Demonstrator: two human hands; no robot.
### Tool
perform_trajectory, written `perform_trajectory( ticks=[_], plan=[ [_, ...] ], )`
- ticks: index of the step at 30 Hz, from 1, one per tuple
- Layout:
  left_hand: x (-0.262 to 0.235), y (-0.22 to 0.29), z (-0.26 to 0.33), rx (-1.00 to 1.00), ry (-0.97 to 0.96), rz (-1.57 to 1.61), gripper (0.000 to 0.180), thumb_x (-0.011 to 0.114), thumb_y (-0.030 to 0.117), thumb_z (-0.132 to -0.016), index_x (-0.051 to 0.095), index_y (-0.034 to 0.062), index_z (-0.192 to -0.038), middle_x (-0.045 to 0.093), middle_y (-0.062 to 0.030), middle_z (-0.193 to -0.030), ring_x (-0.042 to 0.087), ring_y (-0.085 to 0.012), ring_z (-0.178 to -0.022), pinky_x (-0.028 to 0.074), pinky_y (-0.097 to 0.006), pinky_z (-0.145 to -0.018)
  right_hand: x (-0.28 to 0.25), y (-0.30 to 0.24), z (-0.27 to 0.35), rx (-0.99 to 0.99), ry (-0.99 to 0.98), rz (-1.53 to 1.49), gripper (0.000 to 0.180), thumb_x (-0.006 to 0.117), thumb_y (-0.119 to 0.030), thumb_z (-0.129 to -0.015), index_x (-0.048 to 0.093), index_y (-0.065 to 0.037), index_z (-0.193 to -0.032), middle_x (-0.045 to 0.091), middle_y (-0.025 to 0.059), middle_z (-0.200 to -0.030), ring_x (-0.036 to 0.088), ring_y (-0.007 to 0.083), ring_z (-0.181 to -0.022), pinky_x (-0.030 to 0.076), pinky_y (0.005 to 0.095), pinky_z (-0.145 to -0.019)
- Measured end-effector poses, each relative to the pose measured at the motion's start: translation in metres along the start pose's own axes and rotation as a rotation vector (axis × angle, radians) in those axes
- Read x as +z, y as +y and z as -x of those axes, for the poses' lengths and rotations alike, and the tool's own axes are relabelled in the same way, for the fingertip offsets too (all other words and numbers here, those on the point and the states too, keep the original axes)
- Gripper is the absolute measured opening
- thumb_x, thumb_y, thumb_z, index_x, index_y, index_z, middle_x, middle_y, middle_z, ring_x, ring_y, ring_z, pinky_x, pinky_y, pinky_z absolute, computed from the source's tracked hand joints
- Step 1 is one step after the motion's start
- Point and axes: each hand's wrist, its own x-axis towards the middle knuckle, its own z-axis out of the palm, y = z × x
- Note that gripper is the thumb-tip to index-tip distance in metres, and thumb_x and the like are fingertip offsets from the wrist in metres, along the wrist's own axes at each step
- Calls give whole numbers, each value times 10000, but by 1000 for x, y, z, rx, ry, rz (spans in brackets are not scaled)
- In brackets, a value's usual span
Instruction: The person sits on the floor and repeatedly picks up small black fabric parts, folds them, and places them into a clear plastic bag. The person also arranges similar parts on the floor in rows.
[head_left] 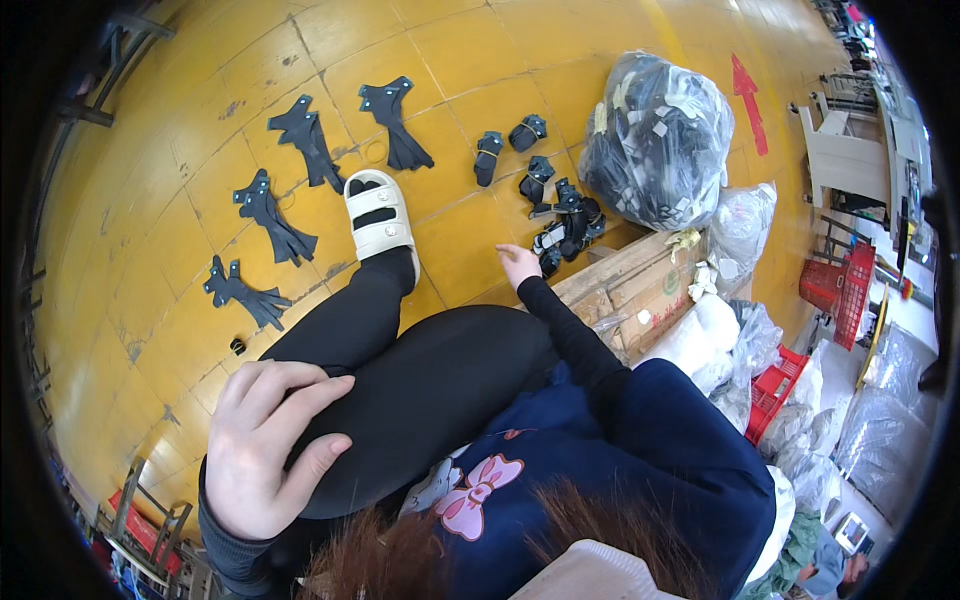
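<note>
My left hand (262, 440) rests on my thigh, fingers spread and holding nothing. My right hand (519, 264) is held out over the floor with its fingers extended, and nothing shows in it. Closest to it lies a heap of black bundles (568, 228). Just beyond are banded dark fabric rolls (487, 158), one more roll (527, 132) and a bundle (537, 178). Several fanned-out dark fabric strip bundles lie left of my foot, among them a far one (398, 122), a middle one (272, 217) and a near one (246, 293). My sandal (380, 222) is beside them.
A large clear bag of dark pieces (657, 140) stands at right, with a smaller bag (740, 232) beside it. Below is a cardboard box (640, 300), then plastic bags and a red crate (775, 393). A small black item (237, 346) lies near my knee.
</note>
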Motion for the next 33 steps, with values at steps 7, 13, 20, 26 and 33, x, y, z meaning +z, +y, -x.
perform_trajectory(
  ticks=[7,13,20,26,33],
  plan=[
    [3,6,0,-96,31,14,403,687,130,-713,616,3,-1089,611,-134,-1015,538,-326,-937,422,-382,-866,-12,15,-48,406,662,-1030,290,624,-179,-882,593,-4,-1111,601,91,-639,527,145,-461,405,284,-426],
    [3,10,-4,-142,17,12,395,663,114,-717,601,-20,-1084,607,-144,-998,546,-315,-952,420,-368,-886,-39,-1,-71,634,437,-1469,507,594,-290,-927,389,-131,-1363,633,109,-707,534,193,-478,367,291,-400],
    [4,11,-8,-143,15,25,397,668,115,-719,599,-23,-1085,607,-145,-992,549,-307,-950,420,-363,-885,-33,8,-85,633,399,-1404,157,608,-160,-896,544,-29,-954,570,77,-639,554,195,-459,394,291,-379],
    [4,11,-6,-148,18,18,395,668,115,-725,599,-25,-1088,609,-147,-992,550,-308,-952,421,-363,-885,-25,-4,-60,503,513,-1101,106,591,-70,-873,590,-14,-963,563,87,-609,546,192,-437,396,298,-386],
    [6,12,-5,-168,56,30,367,705,113,-701,629,3,-1043,624,-122,-1016,544,-306,-946,432,-367,-859,-42,10,-36,483,789,-1064,625,529,-58,-913,258,-213,-1454,592,131,-654,567,203,-483,427,328,-411]
  ],
)
